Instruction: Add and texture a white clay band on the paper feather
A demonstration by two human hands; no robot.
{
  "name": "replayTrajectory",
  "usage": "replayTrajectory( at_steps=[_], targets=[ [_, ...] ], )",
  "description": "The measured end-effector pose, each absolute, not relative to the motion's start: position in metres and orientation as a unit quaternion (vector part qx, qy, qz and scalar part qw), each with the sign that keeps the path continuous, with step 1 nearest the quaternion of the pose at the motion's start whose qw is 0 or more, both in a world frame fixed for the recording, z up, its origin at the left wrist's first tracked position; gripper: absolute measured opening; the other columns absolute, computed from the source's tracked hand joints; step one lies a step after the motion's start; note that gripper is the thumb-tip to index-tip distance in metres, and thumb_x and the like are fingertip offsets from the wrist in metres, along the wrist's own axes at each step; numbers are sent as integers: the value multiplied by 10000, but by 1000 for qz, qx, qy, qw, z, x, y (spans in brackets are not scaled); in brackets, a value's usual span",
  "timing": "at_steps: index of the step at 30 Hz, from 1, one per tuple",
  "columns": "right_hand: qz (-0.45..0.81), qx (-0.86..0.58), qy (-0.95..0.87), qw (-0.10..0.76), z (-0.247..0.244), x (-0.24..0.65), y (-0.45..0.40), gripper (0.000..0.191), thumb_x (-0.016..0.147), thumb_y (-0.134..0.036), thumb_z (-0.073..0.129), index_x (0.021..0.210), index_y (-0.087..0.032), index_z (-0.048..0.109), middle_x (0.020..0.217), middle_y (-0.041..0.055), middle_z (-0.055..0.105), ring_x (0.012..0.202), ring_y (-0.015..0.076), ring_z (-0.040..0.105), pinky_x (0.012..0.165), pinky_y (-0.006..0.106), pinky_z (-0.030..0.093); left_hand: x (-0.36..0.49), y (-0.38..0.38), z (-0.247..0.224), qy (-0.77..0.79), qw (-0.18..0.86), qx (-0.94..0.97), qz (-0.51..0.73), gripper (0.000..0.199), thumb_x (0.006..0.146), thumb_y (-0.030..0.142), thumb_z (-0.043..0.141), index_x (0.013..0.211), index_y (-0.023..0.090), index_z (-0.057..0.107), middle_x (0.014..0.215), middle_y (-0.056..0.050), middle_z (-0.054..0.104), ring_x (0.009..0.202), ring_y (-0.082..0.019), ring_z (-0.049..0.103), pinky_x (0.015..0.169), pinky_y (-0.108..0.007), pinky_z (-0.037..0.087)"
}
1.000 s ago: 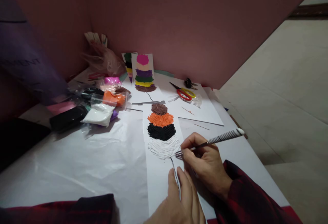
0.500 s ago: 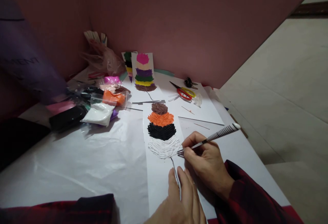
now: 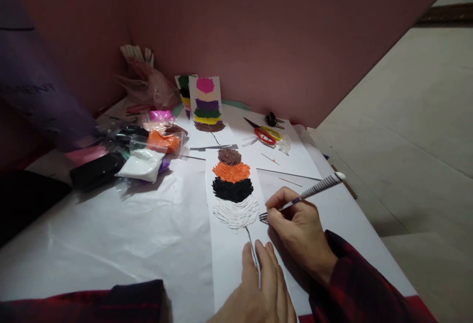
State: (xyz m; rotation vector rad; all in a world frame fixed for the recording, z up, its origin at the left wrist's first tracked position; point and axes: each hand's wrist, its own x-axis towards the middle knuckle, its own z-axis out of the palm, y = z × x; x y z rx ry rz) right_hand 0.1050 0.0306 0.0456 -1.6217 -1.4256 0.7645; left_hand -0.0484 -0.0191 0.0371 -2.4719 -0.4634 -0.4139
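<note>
A white card (image 3: 225, 259) lies lengthwise before me, bearing textured clay bands: brown (image 3: 229, 156), orange (image 3: 231, 171), black (image 3: 232, 189) and white (image 3: 236, 212). A thin dark drawn line (image 3: 250, 238) runs down from the white band. My right hand (image 3: 297, 229) grips a fork (image 3: 321, 186) with a patterned, white-tipped handle; its tines are just right of the white clay, and I cannot tell whether they touch the card. My left hand (image 3: 260, 283) rests flat on the lower card, fingers stretched out over the drawn line.
Bagged clay in several colours (image 3: 142, 163) is piled at the left. Another striped card (image 3: 205, 104) leans near the wall. Scissors (image 3: 265, 133), keys (image 3: 273, 119) and thin sticks (image 3: 290, 181) lie beyond my right hand. A plastic bag (image 3: 148, 84) stands in the back corner.
The fork's tines have moved slightly right, from the white clay's edge to just beside it. My right hand shifted with them; my left hand stays in place.
</note>
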Motion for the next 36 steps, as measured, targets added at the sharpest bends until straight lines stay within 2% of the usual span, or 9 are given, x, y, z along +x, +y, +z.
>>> replayTrajectory(
  at_steps=[7, 16, 24, 31, 36],
  targets=[
    [321, -612, -567, 449, 46, 108, 31, 70, 689, -186, 577, 640, -199, 528, 454, -78, 429, 389, 79, 359, 373, 204, 287, -49, -19, 38, -182, 291, -928, -146, 298, 938, 124, 381, 1070, 117, 647, 1024, -97, 712, 949, -252, 667, 802, -459, 447],
    [354, -590, -576, 442, 40, 108, 30, 75, 714, -161, 584, 669, -202, 539, 433, -88, 420, 366, 76, 360, 354, 196, 273, -42, -18, 32, -171, 302, -921, -177, 274, 927, 109, 393, 988, 87, 660, 921, -101, 736, 842, -255, 691, 707, -444, 470],
    [357, -608, -578, 410, 46, 106, 31, 49, 700, -168, 568, 678, -204, 543, 435, -80, 435, 368, 98, 425, 365, 206, 326, -48, -20, 37, -174, 299, -928, -138, 286, 929, 119, 400, 1073, 97, 647, 1024, -117, 721, 918, -257, 679, 752, -450, 485],
    [319, -625, -580, 413, 44, 107, 31, 44, 704, -175, 552, 676, -206, 539, 439, -80, 429, 368, 89, 389, 363, 208, 301, -44, -18, 34, -169, 301, -927, -149, 286, 920, 104, 395, 1058, 76, 643, 994, -121, 727, 890, -264, 685, 740, -457, 476],
    [312, -621, -575, 432, 46, 109, 33, 58, 698, -180, 564, 656, -205, 534, 449, -81, 420, 387, 81, 354, 370, 208, 281, -50, -19, 39, -175, 291, -929, -147, 300, 926, 118, 384, 1073, 113, 646, 1033, -101, 714, 952, -255, 672, 794, -453, 460]
  ],
)
